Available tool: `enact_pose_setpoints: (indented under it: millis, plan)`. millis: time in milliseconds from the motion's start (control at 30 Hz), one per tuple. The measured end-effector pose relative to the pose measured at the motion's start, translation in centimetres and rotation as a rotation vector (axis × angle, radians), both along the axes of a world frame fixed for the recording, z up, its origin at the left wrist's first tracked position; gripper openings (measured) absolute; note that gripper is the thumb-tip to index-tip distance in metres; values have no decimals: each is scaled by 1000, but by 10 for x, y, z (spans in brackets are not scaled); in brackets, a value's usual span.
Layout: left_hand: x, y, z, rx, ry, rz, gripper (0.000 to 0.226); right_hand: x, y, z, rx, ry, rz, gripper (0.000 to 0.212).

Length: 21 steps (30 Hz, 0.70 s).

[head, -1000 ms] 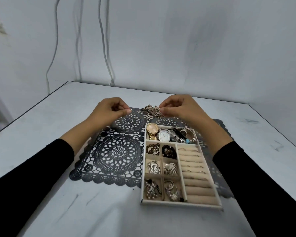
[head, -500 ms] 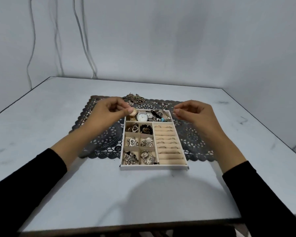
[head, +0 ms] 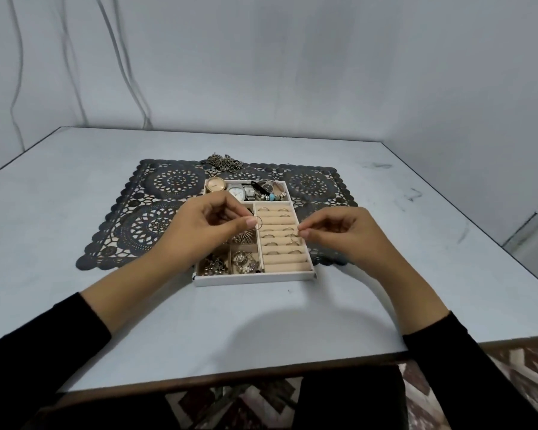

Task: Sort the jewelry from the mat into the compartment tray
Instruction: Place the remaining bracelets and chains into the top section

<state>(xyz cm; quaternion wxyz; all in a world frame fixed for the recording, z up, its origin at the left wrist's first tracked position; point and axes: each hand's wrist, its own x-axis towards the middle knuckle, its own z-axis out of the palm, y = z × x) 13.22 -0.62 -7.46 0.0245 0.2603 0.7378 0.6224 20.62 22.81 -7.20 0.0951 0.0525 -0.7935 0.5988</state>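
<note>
The grey table [head: 385, 212] holds a dark lacy mat [head: 143, 218]. A white tray [head: 252, 279] sits right under both hands. The left hand [head: 205, 225] pinches a thin hoop [head: 259, 222]. The right hand [head: 339, 234] pinches a tiny wire piece [head: 295, 240] just beside it. A chain pile [head: 224, 162] lies on the mat, well past both pinches.

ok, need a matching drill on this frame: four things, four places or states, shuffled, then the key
Things
1. gold watch
2. chain pile
3. left hand
4. ring rolls

Places or states
A. on the far edge of the mat, outside the tray
B. right section of the tray
C. left end of the tray's far compartment
D. pinching a thin hoop over the tray

Pairs: 1-C, 2-A, 3-D, 4-B
</note>
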Motion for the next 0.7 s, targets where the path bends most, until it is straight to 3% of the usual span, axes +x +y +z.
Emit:
enact_pose_setpoints:
  millis: [700]
  plan:
    - [7,2,-3,81,-82,2,21,13,5,2,386,75,106,10]
